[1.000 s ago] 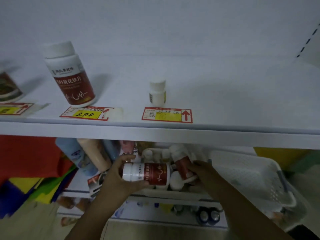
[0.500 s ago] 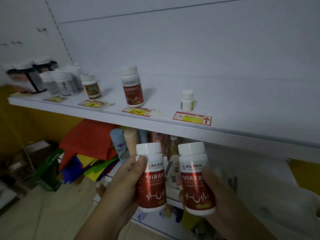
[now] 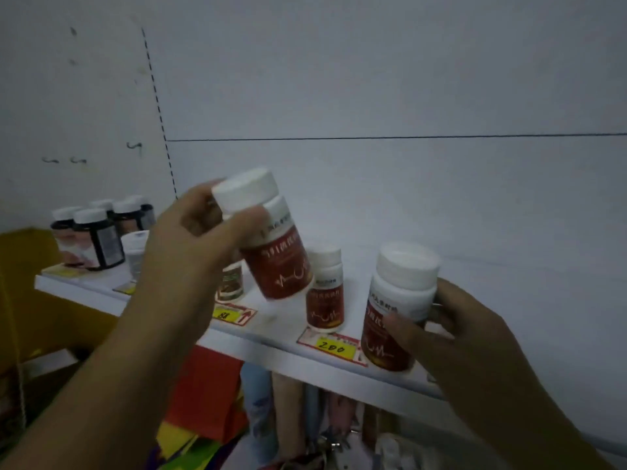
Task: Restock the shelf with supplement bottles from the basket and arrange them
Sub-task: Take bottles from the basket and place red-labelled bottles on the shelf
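Raised from below the shelf [image 3: 271, 339] to shelf level since half a second ago, both bottles. Left grip [image 3: 190, 252] curled round left bottle [image 3: 274, 252] near its cap, tilted, held over the shelf just left of the standing bottle [image 3: 324, 293]. Right grip [image 3: 475, 337] wrapped round right bottle [image 3: 390, 300], upright at the front edge beside the 200 tag [image 3: 330, 347]; resting there or not, cannot tell. Dark jars [image 3: 95, 239] at far left.

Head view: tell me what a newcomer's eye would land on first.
Two red-labelled, white-capped bottles are held up before the shelf: the left hand grips the tilted bottle centre-frame, and the right hand holds the second bottle lower right. Between them a matching bottle stands on the shelf behind a yellow price tag.
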The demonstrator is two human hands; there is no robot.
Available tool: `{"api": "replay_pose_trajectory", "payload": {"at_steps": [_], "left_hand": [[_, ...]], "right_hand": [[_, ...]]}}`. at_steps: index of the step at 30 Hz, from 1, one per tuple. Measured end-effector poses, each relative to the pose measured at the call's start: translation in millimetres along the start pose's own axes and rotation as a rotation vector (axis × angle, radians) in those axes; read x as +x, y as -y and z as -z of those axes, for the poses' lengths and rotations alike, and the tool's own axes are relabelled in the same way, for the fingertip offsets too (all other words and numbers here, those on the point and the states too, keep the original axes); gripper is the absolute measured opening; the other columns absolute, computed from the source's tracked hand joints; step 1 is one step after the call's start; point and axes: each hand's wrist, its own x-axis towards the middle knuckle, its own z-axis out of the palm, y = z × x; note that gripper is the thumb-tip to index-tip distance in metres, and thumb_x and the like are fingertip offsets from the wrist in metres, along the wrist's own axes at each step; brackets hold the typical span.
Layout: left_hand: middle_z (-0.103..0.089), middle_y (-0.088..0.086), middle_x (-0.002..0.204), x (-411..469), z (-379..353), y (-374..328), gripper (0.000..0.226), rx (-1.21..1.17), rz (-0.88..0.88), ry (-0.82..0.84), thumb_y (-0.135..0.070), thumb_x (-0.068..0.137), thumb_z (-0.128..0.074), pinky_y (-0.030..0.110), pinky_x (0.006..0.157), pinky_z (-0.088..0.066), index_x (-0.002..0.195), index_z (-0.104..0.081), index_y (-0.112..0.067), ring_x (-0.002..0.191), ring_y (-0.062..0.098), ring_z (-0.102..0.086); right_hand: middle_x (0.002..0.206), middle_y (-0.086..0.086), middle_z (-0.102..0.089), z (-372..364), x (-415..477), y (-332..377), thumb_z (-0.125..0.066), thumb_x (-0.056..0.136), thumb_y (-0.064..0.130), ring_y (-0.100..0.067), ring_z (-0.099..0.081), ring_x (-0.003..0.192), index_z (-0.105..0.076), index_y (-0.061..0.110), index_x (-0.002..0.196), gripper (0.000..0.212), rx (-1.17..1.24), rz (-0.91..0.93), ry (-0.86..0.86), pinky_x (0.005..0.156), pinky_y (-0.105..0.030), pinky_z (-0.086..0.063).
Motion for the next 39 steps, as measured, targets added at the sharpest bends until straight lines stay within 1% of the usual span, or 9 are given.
{"api": "replay_pose_trajectory", "payload": {"at_steps": [5, 8, 12, 17, 21, 29, 33, 36, 39], "left_hand": [[-0.051, -0.013, 0.102, 97.1, -1.2, 16.8, 0.049, -0.002, 0.001, -0.103, -0.011, 0.082, -0.062, 0.025, 0.07, -0.055, 0.123, -0.047, -0.033, 0.095, 0.012, -0.056], [-0.053, -0.011, 0.1, 125.9, -7.0, 41.8, 0.036, -0.025, 0.116, -0.003, -0.012, 0.083, -0.06, 0.025, 0.067, -0.052, 0.113, -0.053, -0.029, 0.093, 0.01, -0.055], [-0.059, -0.001, 0.107, 142.0, -26.0, 78.7, 0.033, -0.005, 0.272, 0.171, -0.011, 0.08, -0.061, 0.028, 0.065, -0.052, 0.11, -0.056, -0.022, 0.093, 0.016, -0.059], [-0.06, 0.005, 0.105, 142.1, -45.4, 111.6, 0.032, 0.041, 0.467, 0.403, -0.004, 0.075, -0.061, 0.028, 0.061, -0.052, 0.101, -0.058, -0.021, 0.089, 0.019, -0.061], [-0.062, 0.005, 0.104, 129.5, -59.2, 127.4, 0.025, 0.017, 0.556, 0.532, -0.009, 0.076, -0.06, 0.026, 0.056, -0.048, 0.094, -0.059, -0.025, 0.091, 0.02, -0.06], [-0.065, 0.008, 0.113, 116.4, -67.8, 114.9, 0.033, -0.098, 0.643, 0.552, -0.034, 0.083, -0.061, 0.027, 0.066, -0.055, 0.111, -0.062, -0.017, 0.085, 0.017, -0.067], [-0.061, 0.001, 0.12, 96.3, -55.3, 92.1, 0.027, 0.049, 0.274, 0.169, -0.026, 0.089, -0.053, 0.042, 0.105, -0.042, 0.114, -0.059, -0.019, 0.111, 0.016, -0.054], [-0.066, -0.01, 0.094, 50.1, -32.9, 66.1, 0.017, 0.027, -0.133, 0.021, -0.016, 0.083, -0.052, 0.032, 0.094, -0.051, 0.094, -0.062, -0.023, 0.092, 0.005, -0.062], [-0.068, -0.013, 0.079, -25.4, -18.1, 70.5, 0.019, 0.153, -0.371, 0.175, -0.016, 0.084, -0.051, 0.018, 0.074, -0.052, 0.083, -0.06, -0.032, 0.076, 0.005, -0.065]], "right_hand": [[0.097, 0.03, -0.052, -40.4, 41.3, -33.1, -0.068, 0.076, 0.031, 0.004, -0.055, 0.088, -0.044, 0.047, 0.097, 0.035, -0.074, 0.048, -0.165, 0.07, -0.008, -0.044], [0.092, 0.038, -0.058, -53.9, 48.2, -45.8, -0.066, 0.076, 0.038, 0.007, -0.058, 0.091, -0.046, 0.052, 0.102, 0.036, -0.103, 0.021, -0.172, 0.074, -0.012, -0.052], [0.117, 0.025, -0.058, -57.3, 49.2, -52.3, -0.054, 0.059, 0.058, -0.006, -0.059, 0.11, -0.037, 0.05, 0.122, 0.066, -0.085, -0.02, -0.179, 0.093, -0.038, -0.053], [0.132, 0.016, -0.053, -62.8, 51.2, -47.0, -0.047, 0.078, 0.046, -0.005, -0.053, 0.118, -0.026, 0.047, 0.134, 0.059, -0.196, -0.06, -0.175, 0.102, -0.039, -0.046], [0.123, 0.027, -0.051, -65.4, 51.9, -45.4, -0.039, 0.07, 0.055, 0.007, -0.053, 0.109, -0.022, 0.057, 0.124, 0.057, -0.268, -0.039, -0.182, 0.098, -0.029, -0.047], [0.137, 0.025, -0.046, -64.5, 52.2, -53.6, -0.041, 0.084, 0.054, 0.006, -0.046, 0.121, -0.02, 0.046, 0.14, 0.06, -0.318, 0.041, -0.192, 0.102, -0.03, -0.046], [0.149, 0.01, -0.036, -57.6, 31.9, -42.6, -0.04, 0.078, 0.065, 0.007, -0.033, 0.124, -0.018, 0.03, 0.146, 0.08, -0.255, 0.058, -0.341, 0.098, -0.012, -0.034], [0.125, 0.014, -0.062, -38.1, -20.5, -37.2, -0.045, 0.088, 0.051, 0.005, -0.057, 0.112, -0.046, 0.029, 0.131, 0.048, -0.185, 0.305, -0.405, 0.085, -0.005, -0.046], [0.083, 0.014, -0.073, -9.8, -96.7, -60.4, -0.047, 0.09, 0.043, -0.004, -0.07, 0.07, -0.065, 0.04, 0.095, 0.019, -0.293, 0.312, -0.346, 0.061, -0.02, -0.057]]}}
